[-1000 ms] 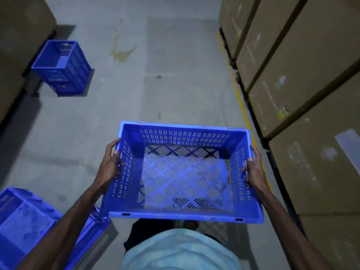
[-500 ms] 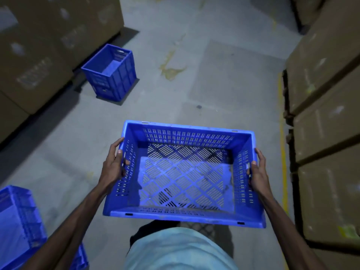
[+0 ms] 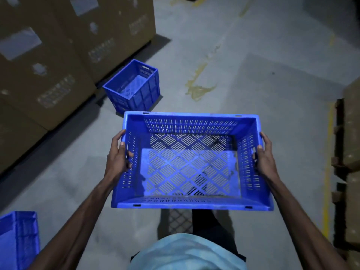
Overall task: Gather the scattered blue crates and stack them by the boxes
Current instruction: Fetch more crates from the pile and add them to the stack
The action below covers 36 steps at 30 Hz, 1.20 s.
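Above the concrete floor (image 3: 253, 84), open blue crate (image 3: 191, 166) held level between both hands: left hand (image 3: 118, 156) clamped on its left wall, thumb inside; right hand (image 3: 264, 154) gripping the right wall. Ahead-left, second crate (image 3: 134, 88) standing just beside the cardboard boxes (image 3: 48, 61).

A crate (image 3: 191, 162) is held between the left hand (image 3: 118, 156) and right hand (image 3: 264, 155), above the floor (image 3: 253, 75). A second crate (image 3: 134, 88) is set ahead-left, beside the boxes (image 3: 58, 55); a third crate (image 3: 18, 238) lies near-left.
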Each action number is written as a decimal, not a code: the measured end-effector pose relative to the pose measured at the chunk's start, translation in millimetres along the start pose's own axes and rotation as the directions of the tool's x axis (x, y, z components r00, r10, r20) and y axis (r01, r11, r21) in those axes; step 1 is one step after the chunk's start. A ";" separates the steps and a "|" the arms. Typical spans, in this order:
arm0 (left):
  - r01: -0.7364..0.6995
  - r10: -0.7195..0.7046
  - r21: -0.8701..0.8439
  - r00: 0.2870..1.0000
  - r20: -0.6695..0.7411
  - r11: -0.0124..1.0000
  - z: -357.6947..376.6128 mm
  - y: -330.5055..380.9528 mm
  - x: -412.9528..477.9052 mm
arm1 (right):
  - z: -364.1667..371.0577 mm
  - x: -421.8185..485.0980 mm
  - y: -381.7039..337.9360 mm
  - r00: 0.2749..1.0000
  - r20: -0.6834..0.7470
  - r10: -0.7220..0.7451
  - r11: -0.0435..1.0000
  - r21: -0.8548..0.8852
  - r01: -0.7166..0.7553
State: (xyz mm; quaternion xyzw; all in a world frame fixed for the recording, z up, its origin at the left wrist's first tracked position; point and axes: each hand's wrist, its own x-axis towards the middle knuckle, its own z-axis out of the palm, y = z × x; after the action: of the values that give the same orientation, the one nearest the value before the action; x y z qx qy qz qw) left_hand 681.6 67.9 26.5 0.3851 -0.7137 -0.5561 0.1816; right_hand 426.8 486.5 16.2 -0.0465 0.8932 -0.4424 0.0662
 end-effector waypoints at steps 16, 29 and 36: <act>0.072 -0.071 -0.007 0.949 -0.308 0.997 138.5 124.1 353.7 | 108.3 495.8 -178.9 0.953 0.215 -0.212 0.974 -0.035 0.224; 0.178 -0.218 -0.126 0.836 -0.503 0.976 153.7 129.5 639.7 | 302.8 777.2 -332.7 0.871 0.427 -0.242 0.955 -0.053 0.291; 0.269 -0.271 -0.092 0.763 -0.587 0.959 144.0 145.0 730.0 | 397.7 879.6 -406.0 0.789 0.552 -0.269 0.927 -0.075 0.369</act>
State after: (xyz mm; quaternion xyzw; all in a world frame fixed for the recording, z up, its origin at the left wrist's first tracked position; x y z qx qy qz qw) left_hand 66.9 -374.3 -7.0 0.6379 -0.5574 -0.4287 0.3141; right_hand -368.0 -195.3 33.3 -0.3236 0.8544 -0.3347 0.2306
